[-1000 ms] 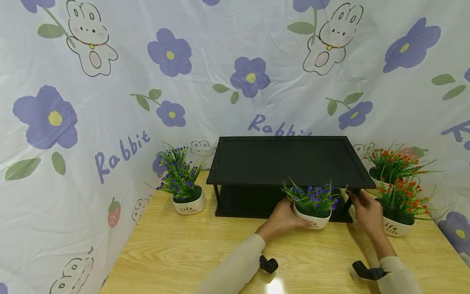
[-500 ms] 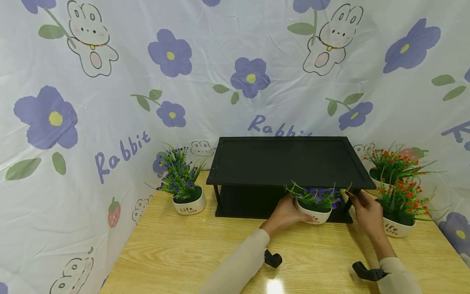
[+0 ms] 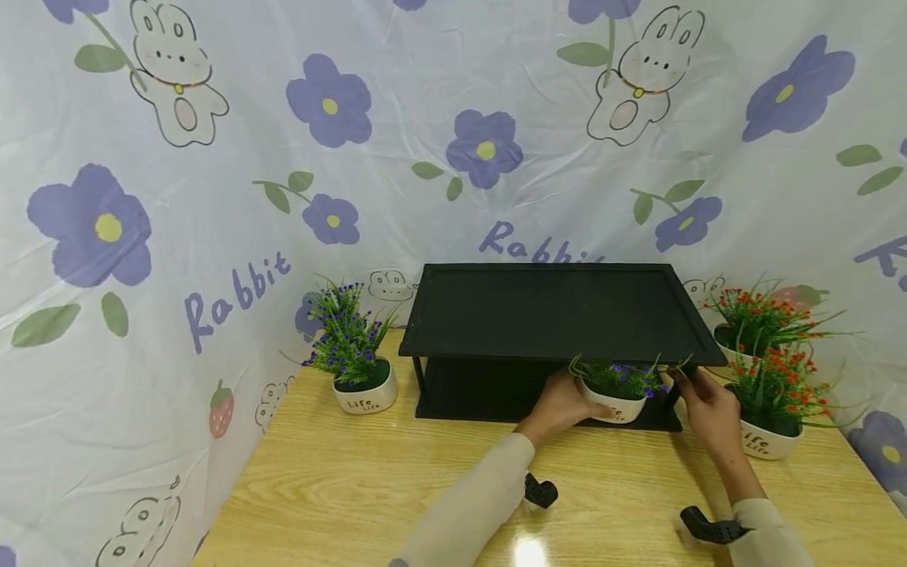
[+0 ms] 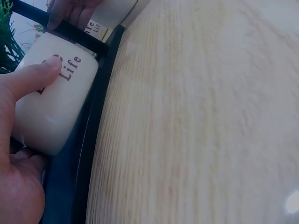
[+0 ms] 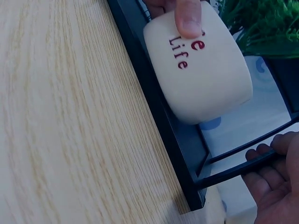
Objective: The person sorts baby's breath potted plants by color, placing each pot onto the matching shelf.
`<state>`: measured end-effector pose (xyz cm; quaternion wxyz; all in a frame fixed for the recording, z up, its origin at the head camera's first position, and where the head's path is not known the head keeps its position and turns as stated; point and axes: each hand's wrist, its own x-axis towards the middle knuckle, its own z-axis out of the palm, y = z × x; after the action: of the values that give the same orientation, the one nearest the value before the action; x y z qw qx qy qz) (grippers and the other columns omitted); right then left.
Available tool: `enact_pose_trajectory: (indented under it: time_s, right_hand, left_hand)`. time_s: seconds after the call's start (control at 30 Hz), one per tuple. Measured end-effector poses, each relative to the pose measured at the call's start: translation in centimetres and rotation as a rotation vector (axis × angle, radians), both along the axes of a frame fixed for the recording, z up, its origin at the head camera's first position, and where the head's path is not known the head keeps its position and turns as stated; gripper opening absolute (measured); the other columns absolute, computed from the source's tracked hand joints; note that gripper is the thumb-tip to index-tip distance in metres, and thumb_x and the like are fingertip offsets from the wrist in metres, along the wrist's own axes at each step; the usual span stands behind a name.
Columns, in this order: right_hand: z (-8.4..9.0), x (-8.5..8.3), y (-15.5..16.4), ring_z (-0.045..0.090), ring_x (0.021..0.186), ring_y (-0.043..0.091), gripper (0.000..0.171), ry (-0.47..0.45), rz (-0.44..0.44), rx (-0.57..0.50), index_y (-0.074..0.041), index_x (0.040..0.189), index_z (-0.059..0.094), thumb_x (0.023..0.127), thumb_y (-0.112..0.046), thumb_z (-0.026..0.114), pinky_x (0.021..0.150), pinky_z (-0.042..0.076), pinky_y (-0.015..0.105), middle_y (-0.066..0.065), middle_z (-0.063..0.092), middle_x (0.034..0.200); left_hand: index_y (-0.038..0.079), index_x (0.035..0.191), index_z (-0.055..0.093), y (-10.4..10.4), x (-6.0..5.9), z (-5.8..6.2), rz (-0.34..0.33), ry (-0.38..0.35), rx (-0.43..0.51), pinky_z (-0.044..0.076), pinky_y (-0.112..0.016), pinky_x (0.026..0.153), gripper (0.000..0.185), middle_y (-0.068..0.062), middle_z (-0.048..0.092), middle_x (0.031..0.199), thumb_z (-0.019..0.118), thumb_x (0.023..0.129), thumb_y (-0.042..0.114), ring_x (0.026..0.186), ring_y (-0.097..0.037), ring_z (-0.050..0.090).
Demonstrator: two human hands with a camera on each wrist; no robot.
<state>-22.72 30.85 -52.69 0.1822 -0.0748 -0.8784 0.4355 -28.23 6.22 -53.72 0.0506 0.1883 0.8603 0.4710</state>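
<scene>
A white pot marked "Life" (image 3: 615,408) with purple flowers sits tilted at the front edge of the lower tier of a black two-tier shelf (image 3: 560,315). Its plant tops are tucked under the top board. My left hand (image 3: 570,403) grips the pot from the left, and my thumb (image 4: 35,77) lies across the lettering on the pot (image 4: 53,107). My right hand (image 3: 701,398) grips the shelf's front right post. In the right wrist view its fingers (image 5: 268,156) curl round a black bar beside the pot (image 5: 201,74).
Another purple-flower pot (image 3: 363,378) stands left of the shelf. Two red-flower pots (image 3: 768,429) (image 3: 751,323) stand close on its right. The wooden table (image 3: 354,488) backs onto a flower-print cloth (image 3: 212,197) on the rear and left sides.
My left hand has carried the pot down and away from me, from in front of the shelf into the lower tier's opening. My right hand has stayed on the post.
</scene>
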Motion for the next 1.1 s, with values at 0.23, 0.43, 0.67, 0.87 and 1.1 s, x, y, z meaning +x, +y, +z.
enact_pose_trajectory:
  time_s: [0.23, 0.43, 0.67, 0.87, 1.1]
  right_hand:
    - [-0.1, -0.2, 0.2, 0.044, 0.097, -0.031, 0.045, 0.034, 0.004, 0.009, -0.009, 0.142, 0.07, 0.114, -0.039, 0.051, 0.078, 0.041, 0.0, 0.02, 0.072, 0.134]
    - [-0.1, -0.2, 0.3, 0.043, 0.097, -0.032, 0.045, 0.041, 0.009, 0.014, -0.008, 0.142, 0.07, 0.114, -0.038, 0.051, 0.077, 0.042, 0.0, 0.021, 0.073, 0.133]
    - [-0.1, -0.1, 0.4, 0.041, 0.098, -0.033, 0.046, 0.04, 0.01, 0.027, -0.005, 0.143, 0.068, 0.115, -0.036, 0.05, 0.081, 0.04, -0.002, 0.021, 0.073, 0.133]
    - [-0.1, -0.1, 0.7, 0.042, 0.099, -0.033, 0.045, 0.043, 0.018, 0.029, -0.006, 0.142, 0.069, 0.114, -0.037, 0.05, 0.08, 0.041, -0.001, 0.023, 0.073, 0.133]
    - [-0.2, -0.2, 0.6, 0.043, 0.1, -0.033, 0.047, 0.021, 0.024, 0.017, -0.007, 0.146, 0.066, 0.114, -0.038, 0.05, 0.085, 0.045, 0.0, 0.021, 0.072, 0.135]
  left_hand:
    - [0.025, 0.166, 0.037, 0.9, -1.0, 0.5, 0.054, -0.051, 0.06, 0.057, -0.036, 0.106, 0.103, 0.0, 0.05, 0.162, 0.096, 0.081, 0.031, 0.135, -0.022, 0.061]
    - [0.031, 0.165, 0.037, 1.3, -2.1, 0.8, 0.017, -0.063, 0.274, 0.042, -0.04, 0.124, 0.104, 0.006, 0.041, 0.167, 0.096, 0.081, 0.014, 0.155, -0.019, 0.041]
    - [0.032, 0.16, 0.045, 1.8, -2.9, 0.8, 0.066, -0.083, 0.272, 0.042, -0.036, 0.123, 0.1, 0.008, 0.049, 0.158, 0.099, 0.077, 0.015, 0.147, -0.015, 0.048]
    - [0.029, 0.158, 0.05, 2.6, -3.1, 1.0, 0.104, -0.103, 0.233, 0.048, -0.032, 0.115, 0.094, 0.005, 0.058, 0.151, 0.099, 0.077, 0.022, 0.139, -0.018, 0.057]
    - [0.026, 0.157, 0.05, 3.0, -3.4, 0.7, 0.115, -0.125, 0.26, 0.049, -0.031, 0.114, 0.094, 0.002, 0.058, 0.15, 0.098, 0.077, 0.016, 0.138, -0.02, 0.057]
